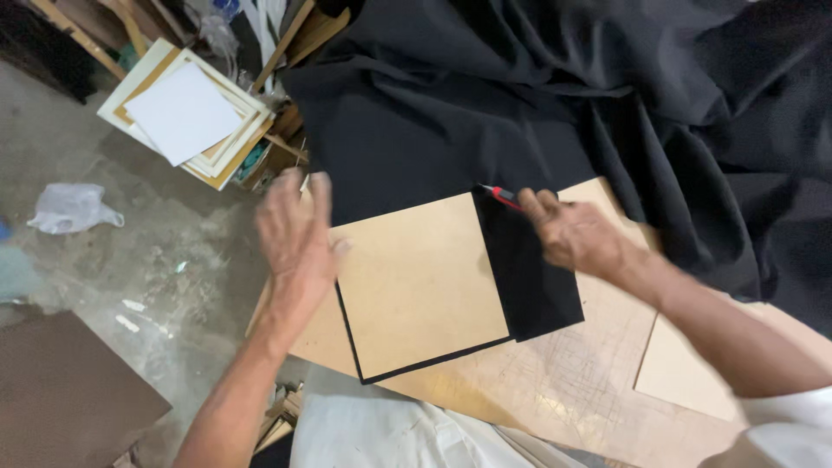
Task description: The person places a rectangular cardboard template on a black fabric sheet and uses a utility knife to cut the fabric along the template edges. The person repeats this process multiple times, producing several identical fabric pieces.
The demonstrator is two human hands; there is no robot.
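Over the tabletop [555, 390], black cloth [520, 113] lies under a brown board [416, 282]; right hand [576, 234] pinches a red knife [501, 196] at the board's far corner, left hand [295, 230] spread flat.

1. A square board [420, 282] lies on a sheet of cloth [537, 113], which lies on the worktable [555, 390].
2. The cloth is heaped behind and to the right of the board; a strip of it shows just right of the board.
3. The left hand [295, 230] is at the board's left edge.
4. The right hand [576, 234], holding a knife [501, 196], rests on the strip, behind the board's far right corner.
5. A stack of frames [186, 113] lies on the floor, far left.
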